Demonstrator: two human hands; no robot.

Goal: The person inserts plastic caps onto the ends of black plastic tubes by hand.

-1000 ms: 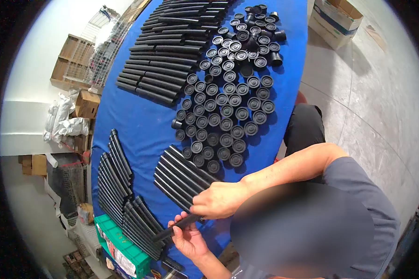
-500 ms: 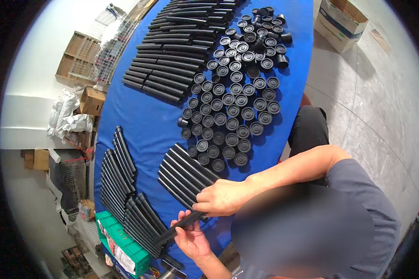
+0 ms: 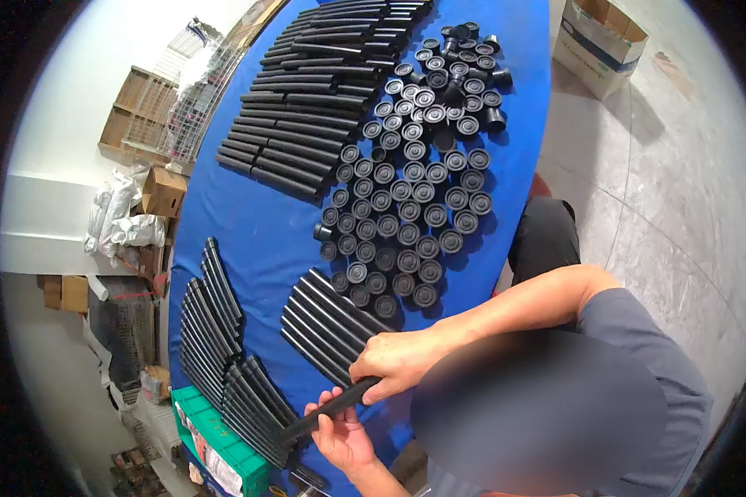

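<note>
A black tube lies slantwise across my two hands. My right hand is closed round its upper right end, beside a row of black tubes on the blue cloth. Lower down, my left hand, palm up, grips the tube's middle between thumb and fingers. The tube's lower left end is over a fanned group of tubes with caps. Another capped group lies farther left. Many round black caps are spread beyond my right hand.
A large stack of black tubes covers the table's far part. A green crate stands at the lower left edge. An open cardboard box is on the floor, upper right. Wire racks and boxes line the left side.
My right hand has turned slightly and sits a little lower along the tube, with its thumb side now under it. The view has shifted slightly. Both hands still hold the tube.
</note>
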